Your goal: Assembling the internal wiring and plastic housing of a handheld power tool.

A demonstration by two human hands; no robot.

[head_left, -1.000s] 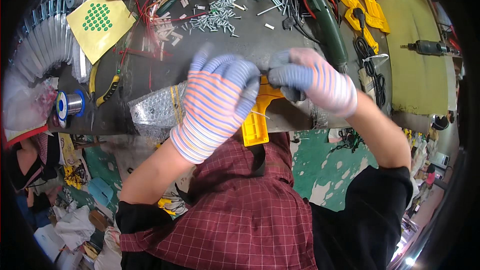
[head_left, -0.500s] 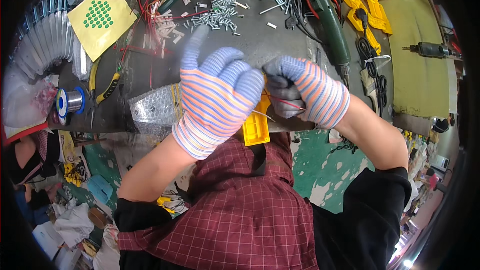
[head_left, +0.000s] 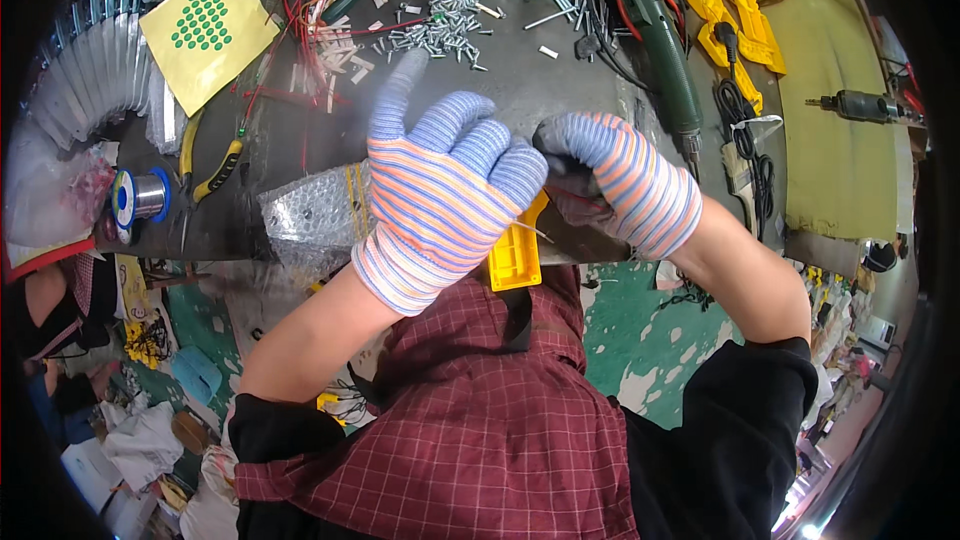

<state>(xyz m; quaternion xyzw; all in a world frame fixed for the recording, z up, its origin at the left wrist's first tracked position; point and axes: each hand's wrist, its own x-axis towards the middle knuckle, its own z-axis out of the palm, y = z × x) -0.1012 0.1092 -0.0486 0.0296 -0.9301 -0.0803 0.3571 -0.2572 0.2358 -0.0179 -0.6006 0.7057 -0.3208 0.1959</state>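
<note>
In the head view, the gloved left hand (head_left: pixel 450 185) lies over a yellow plastic part (head_left: pixel 514 262) at the near edge of the bench (head_left: pixel 500 88). Its index finger points up and away, while the other fingers curl over the upper end of the part; the thumb is hidden, so I cannot tell how firmly it grips. The gloved right hand (head_left: pixel 630 178) is close by on the right, fingers bent in narrowly toward the left fingertips — whether anything is pinched between them I cannot tell. A thin wire (head_left: pixel 538 232) sticks out from beneath the left hand, across the yellow part, whose lower end shows open and ribbed.

The step in hand looks like fine fingertip work on the wire at the covered end of the part. The next move, I judge, calls for a steady left hand and a small, exact motion from the right — with the wire kept clear of both gloves. Bubble wrap (head_left: pixel 312 210) lies just left of the left hand, and a green power tool (head_left: pixel 660 65) lies beyond the right
</note>
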